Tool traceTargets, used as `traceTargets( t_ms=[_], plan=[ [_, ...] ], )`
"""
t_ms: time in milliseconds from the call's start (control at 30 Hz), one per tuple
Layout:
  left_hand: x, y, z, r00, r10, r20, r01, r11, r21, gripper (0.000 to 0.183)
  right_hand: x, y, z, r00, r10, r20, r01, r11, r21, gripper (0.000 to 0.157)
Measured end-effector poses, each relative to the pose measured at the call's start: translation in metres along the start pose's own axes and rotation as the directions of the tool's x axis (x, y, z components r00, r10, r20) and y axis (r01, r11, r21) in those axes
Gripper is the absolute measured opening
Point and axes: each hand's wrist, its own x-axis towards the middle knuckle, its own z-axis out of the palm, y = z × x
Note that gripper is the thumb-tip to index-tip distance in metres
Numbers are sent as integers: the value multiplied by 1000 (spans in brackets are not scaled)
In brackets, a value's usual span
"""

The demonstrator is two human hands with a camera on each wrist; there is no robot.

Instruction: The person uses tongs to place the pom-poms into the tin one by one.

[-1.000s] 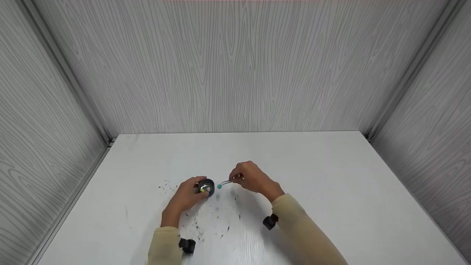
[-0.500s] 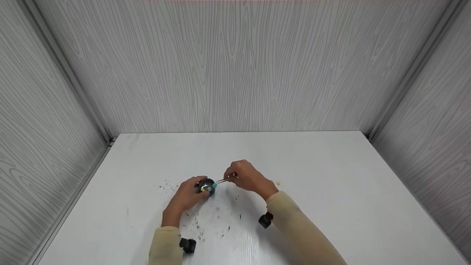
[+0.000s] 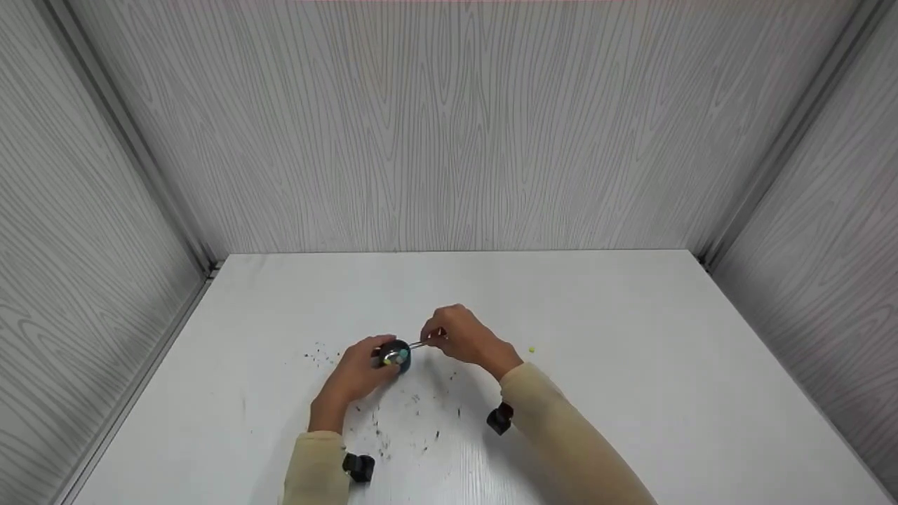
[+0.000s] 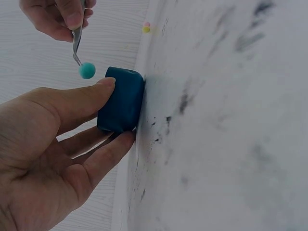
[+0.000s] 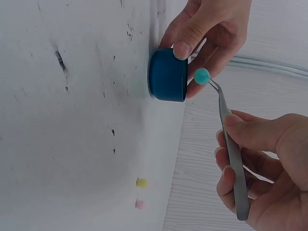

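My left hand (image 3: 354,372) holds a small dark blue cup (image 5: 167,76) on the white table, thumb on one side and fingers on the other. Inside the cup, the head view shows a yellow ball (image 3: 386,362) and a pale one beside it. With thumb and fingers, my right hand (image 3: 464,337) pinches metal tweezers (image 5: 236,168). Their bent tips grip a small turquoise pompom (image 5: 201,76), which is just above the cup's open mouth in both wrist views. The left wrist view shows the same pompom (image 4: 87,70) apart from the cup's rim.
A yellow ball (image 5: 141,183) and a pink ball (image 5: 139,204) lie on the table, to the right of my right wrist. Dark smudges (image 3: 379,442) mark the white tabletop (image 3: 631,421). Grey wood-grain panels (image 3: 449,126) stand at the back and both sides.
My right hand has moved left, carrying the pompom in the tweezers from beside the cup to over its mouth. The yellow ball on the table has come into view. My left hand stays in place.
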Motion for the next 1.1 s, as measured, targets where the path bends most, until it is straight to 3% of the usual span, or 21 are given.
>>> traceTargets(
  t_ms=[800, 1100],
  plan=[
    [3, -3, -1, 1000, 6, 17, -7, 1000, 27, 53, 8, 3, 17, 999, 34, -6, -34, 999, 36, 15],
    [2, -3, -1, 1000, 3, 17, -3, 1000, -26, 55, 10, 5, 25, 998, 64, 7, -64, 997, 47, 15]
  ],
)
